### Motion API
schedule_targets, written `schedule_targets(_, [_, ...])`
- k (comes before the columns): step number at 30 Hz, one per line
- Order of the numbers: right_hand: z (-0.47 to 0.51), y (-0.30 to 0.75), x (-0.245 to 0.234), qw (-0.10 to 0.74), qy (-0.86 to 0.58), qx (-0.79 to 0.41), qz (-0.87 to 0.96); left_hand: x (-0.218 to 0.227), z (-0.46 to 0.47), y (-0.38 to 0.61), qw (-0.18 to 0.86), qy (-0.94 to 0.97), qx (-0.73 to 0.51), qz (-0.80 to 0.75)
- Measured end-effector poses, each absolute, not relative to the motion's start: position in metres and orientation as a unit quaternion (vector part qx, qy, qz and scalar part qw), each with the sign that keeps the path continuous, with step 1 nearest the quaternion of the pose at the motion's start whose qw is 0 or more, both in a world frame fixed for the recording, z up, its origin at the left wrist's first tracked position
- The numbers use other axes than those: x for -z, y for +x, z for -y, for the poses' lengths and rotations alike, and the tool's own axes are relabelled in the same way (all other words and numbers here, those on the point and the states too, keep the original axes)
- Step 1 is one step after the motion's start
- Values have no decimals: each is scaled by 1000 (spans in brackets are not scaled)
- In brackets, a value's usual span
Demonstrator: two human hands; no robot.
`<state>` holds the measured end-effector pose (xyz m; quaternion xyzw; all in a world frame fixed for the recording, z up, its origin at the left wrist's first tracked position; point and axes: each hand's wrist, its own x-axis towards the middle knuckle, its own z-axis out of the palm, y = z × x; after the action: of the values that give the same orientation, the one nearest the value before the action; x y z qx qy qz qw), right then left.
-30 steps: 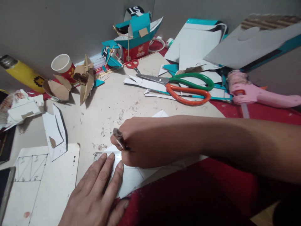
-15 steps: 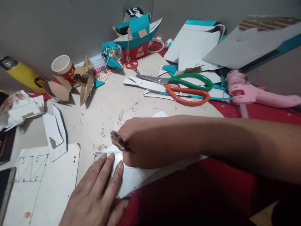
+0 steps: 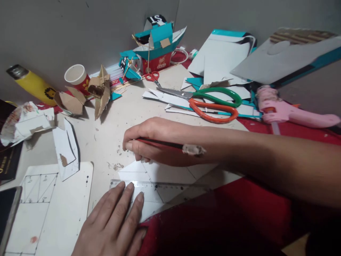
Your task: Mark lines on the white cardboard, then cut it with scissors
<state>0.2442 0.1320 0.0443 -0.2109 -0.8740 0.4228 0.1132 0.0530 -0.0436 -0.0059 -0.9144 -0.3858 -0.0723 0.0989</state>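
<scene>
My left hand [image 3: 110,222] lies with its fingers stretched over the left part of a clear plastic ruler [image 3: 176,187], pressing it onto a white card piece [image 3: 170,172] with drawn lines. Below the fingertips the thumb is partly in view. Just above the ruler, my right hand [image 3: 149,137] is closed around a red and black pencil [image 3: 162,143]. The pencil's rear end, wrapped in something pale like tape, points right along the wrist. Its writing tip is hidden by the fingers. My right forearm crosses over the right part of the card.
Large scissors [image 3: 213,103] lie beyond my forearm on card strips, with a pink glue gun [image 3: 285,110] to their right. Model boats [image 3: 160,42], a paper cup [image 3: 77,78] and a yellow bottle [image 3: 34,85] line the back. A drawn-on sheet [image 3: 64,209] and a phone [image 3: 10,217] lie left.
My right hand has risen off the ruler to just beyond it and turned, so the pencil's wrapped end now points right instead of left. More of the ruler and card shows. My left hand stays on the ruler.
</scene>
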Motion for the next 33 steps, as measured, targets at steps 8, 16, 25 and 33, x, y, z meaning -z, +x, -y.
schedule_targets(8, [-131, 242, -42, 61, -239, -359, 900, 4, 43, 55, 87, -915, 112, 377])
schedule_targets(16, [-131, 242, -38, -27, -230, -291, 928, 6, 45, 51, 49, -901, 132, 410])
schedule_targets(25, [-134, 247, -35, -70, -192, -259, 944, 10, 45, 43, 38, -901, 117, 417])
schedule_targets(33, [-136, 245, -46, -117, -220, -296, 922, 5, 45, 45, 43, -894, 139, 423])
